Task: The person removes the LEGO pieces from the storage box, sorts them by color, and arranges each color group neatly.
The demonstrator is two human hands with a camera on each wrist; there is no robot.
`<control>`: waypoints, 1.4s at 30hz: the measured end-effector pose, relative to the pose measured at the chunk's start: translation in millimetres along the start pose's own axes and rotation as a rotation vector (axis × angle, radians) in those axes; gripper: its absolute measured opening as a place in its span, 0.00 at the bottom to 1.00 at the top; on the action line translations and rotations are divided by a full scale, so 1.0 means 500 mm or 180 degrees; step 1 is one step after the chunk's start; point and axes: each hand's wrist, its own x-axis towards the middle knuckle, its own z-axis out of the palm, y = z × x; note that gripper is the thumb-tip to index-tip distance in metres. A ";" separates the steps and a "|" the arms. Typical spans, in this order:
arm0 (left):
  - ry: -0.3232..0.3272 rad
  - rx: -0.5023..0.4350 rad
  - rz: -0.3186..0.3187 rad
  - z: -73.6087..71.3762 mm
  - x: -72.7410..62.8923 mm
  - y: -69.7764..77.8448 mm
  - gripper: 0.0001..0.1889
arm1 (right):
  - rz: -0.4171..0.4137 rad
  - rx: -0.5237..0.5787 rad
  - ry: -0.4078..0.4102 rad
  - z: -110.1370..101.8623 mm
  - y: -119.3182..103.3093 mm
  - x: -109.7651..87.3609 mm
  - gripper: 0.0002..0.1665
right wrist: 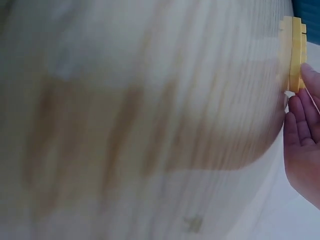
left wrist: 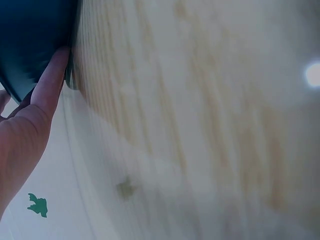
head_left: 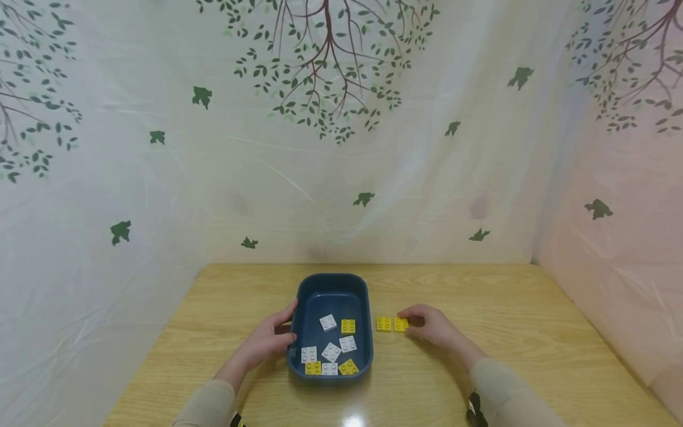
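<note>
A dark blue tray (head_left: pixel 333 283) sits on the table with several white bricks (head_left: pixel 331 352) and three yellow bricks (head_left: pixel 348 326) inside. My left hand (head_left: pixel 265 338) rests against its left side, thumb and fingers spread along the wall; in the left wrist view the straight thumb (left wrist: pixel 52 80) touches the blue side. Right of the tray lies one yellow brick (head_left: pixel 383 324), studs up. Just beside it, my right hand (head_left: pixel 431 325) pinches another yellow brick (head_left: pixel 401 324) between thumb and fingers. The right wrist view shows yellow brick edges (right wrist: pixel 296 55) at the right fingertips.
The wooden table (head_left: pixel 453 284) extends on both sides of the tray. Behind it hangs a pale curtain (head_left: pixel 299 196) printed with branches and green birds, and more pale sheeting closes off the left and right sides.
</note>
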 end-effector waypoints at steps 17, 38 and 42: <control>0.0005 0.0013 0.0001 -0.001 0.004 0.002 0.40 | -0.1216 -0.0274 -0.0364 -0.002 -0.150 0.017 0.23; -0.0095 0.0070 -0.0013 -0.008 0.002 0.000 0.40 | -0.2248 -0.0604 -0.1598 0.139 -0.258 0.067 0.24; -0.0107 0.0065 -0.0003 -0.011 0.001 -0.003 0.40 | -0.2332 -0.0638 -0.1649 0.158 -0.260 0.079 0.24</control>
